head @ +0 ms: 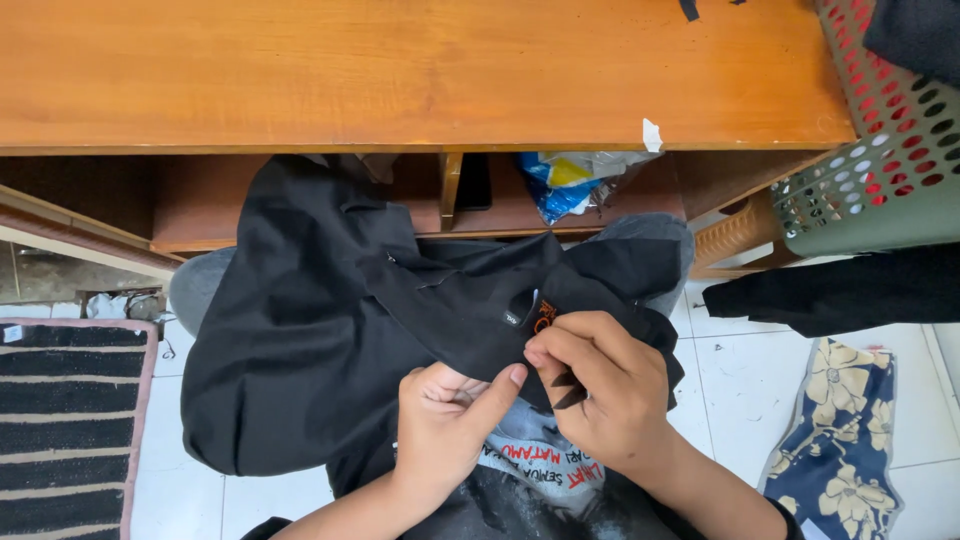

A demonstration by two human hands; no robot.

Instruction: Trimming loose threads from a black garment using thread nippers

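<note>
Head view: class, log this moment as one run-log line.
left hand: pinching black garment | right hand: gripping its edge | garment: on lap, below wooden desk

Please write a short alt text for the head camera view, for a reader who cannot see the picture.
Seen from above, a seated person's left hand and right hand pinch a fold of a black garment spread over the lap. Ahead is a wooden table, with a perforated plastic basket at right and a striped rug at left on the tiled floor.
</note>
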